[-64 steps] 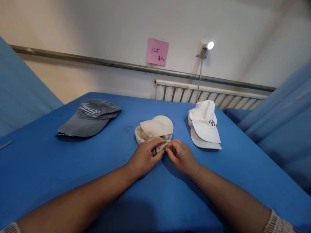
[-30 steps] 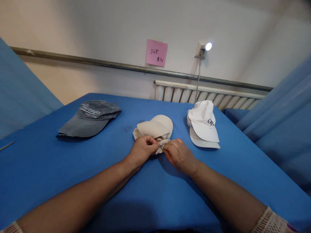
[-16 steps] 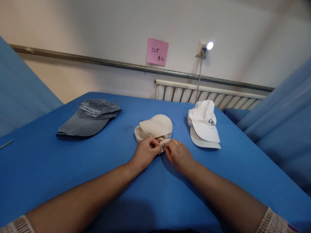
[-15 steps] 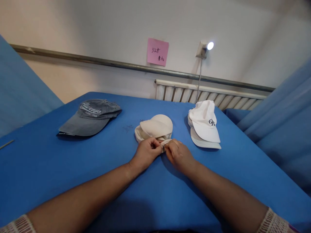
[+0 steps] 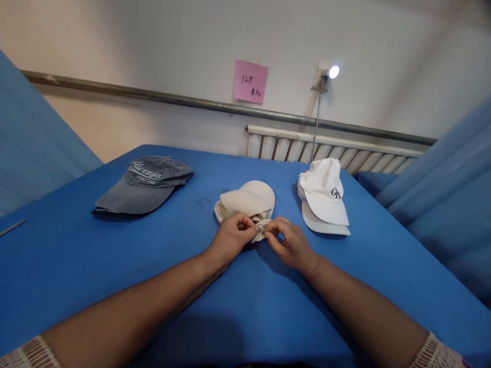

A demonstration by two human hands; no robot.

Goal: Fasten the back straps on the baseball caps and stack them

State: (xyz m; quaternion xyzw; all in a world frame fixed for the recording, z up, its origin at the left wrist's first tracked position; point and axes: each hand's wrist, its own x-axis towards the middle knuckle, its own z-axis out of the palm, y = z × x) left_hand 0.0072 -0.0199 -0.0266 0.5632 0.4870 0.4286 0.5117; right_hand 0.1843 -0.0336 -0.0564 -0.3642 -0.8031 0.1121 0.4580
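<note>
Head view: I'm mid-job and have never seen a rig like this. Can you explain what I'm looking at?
There is no machine here: you see a person's bare left hand and right hand. The camera is worn on the head, looking forward and down, so left and right match the wearer's own.

On the blue table sit a gray cap to the left, a cream cap in the middle, and a white cap to the right, with another brim showing under its own.

The fingers of both hands pinch fabric at the cream cap's near edge. A small shiny part shows there, too small to identify.
</note>
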